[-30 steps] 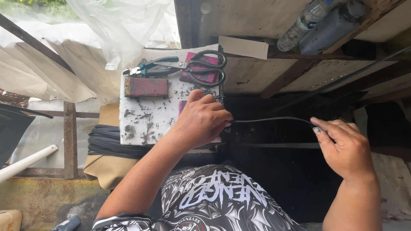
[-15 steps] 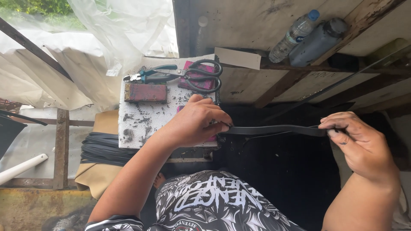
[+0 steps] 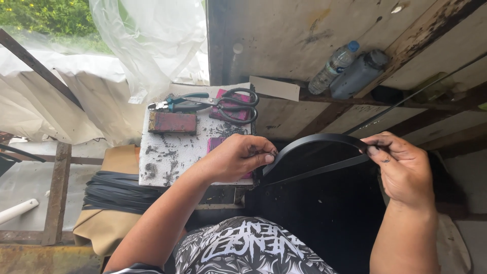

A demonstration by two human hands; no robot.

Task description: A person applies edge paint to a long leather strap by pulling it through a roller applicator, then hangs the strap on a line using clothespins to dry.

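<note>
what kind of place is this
Probably a makeshift outdoor workshop: a dusty work block carries scissors and pliers, clear plastic sheeting hangs over rough timber, and black strips lie coiled nearby.

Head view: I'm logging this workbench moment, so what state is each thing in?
Black strip: bowed into an arch, held at both ends.
Left hand: pinched shut on the strip's left end.
Right hand: shut on the right end.
Scissors: lying closed on the white block.
Pliers: lying closed.
Clear bottle: capped, lying tilted.
</note>
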